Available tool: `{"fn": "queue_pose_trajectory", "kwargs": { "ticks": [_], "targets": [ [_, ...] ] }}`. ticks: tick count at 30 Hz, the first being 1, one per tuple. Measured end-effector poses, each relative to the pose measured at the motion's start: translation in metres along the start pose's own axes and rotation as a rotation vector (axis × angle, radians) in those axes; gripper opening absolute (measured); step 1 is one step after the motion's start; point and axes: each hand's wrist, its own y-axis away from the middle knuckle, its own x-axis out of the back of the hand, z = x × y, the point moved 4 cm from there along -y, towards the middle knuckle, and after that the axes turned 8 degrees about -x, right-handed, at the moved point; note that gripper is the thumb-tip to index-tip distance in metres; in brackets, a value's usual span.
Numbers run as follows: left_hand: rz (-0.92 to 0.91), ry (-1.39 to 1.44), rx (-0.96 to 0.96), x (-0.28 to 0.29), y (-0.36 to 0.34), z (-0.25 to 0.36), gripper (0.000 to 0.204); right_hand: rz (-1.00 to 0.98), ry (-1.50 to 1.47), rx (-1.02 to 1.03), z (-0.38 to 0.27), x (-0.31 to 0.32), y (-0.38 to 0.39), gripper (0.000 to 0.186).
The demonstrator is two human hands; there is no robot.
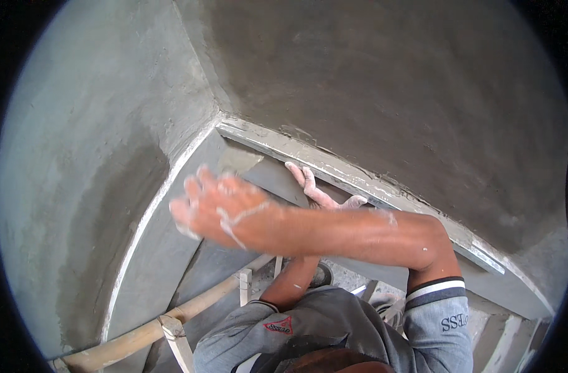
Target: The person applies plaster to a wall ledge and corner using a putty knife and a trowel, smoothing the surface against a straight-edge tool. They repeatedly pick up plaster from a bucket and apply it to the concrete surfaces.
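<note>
A long metal straightedge (483,257), coated with plaster, lies along the pale ledge at the foot of the dark plastered surface. Just below it, my left hand (318,193) has whitened fingers spread against its lower edge, its wrist hidden behind my right forearm. My right forearm crosses over to the left, where my right hand (218,208), smeared with white plaster, hangs open above the grey lower band, fingers apart and slightly bent, with nothing visible in them.
Grey plastered surfaces (383,74) meet in a corner, with a curved white edge (135,239) running down the left. Below are a bamboo pole (122,345) tied to pale wooden posts (175,339), and partly hidden clutter behind my body.
</note>
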Motion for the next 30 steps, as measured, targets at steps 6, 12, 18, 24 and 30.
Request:
{"fn": "queue_pose_trajectory", "kwargs": {
  "ticks": [6, 12, 18, 24, 30],
  "targets": [
    [0.010, 0.054, -0.011, -0.006, -0.008, 0.004, 0.121, 0.022, 0.132, -0.087, 0.046, -0.012, -0.016, 0.012],
    [0.071, 0.064, -0.054, -0.007, -0.003, 0.002, 0.120, 0.149, -0.050, -0.020, -0.009, 0.010, 0.025, 0.010],
    [0.021, 0.051, -0.043, -0.003, -0.008, 0.011, 0.120, 0.310, 0.228, -0.051, 0.014, 0.035, 0.042, 0.011],
    [-0.036, 0.048, -0.025, -0.006, 0.001, 0.006, 0.121, 0.160, 0.259, -0.087, 0.037, 0.013, 0.043, 0.011],
    [-0.083, 0.027, -0.008, 0.003, -0.004, 0.010, 0.121, 0.046, 0.226, -0.023, 0.028, 0.015, 0.042, 0.012]
  ]
}}
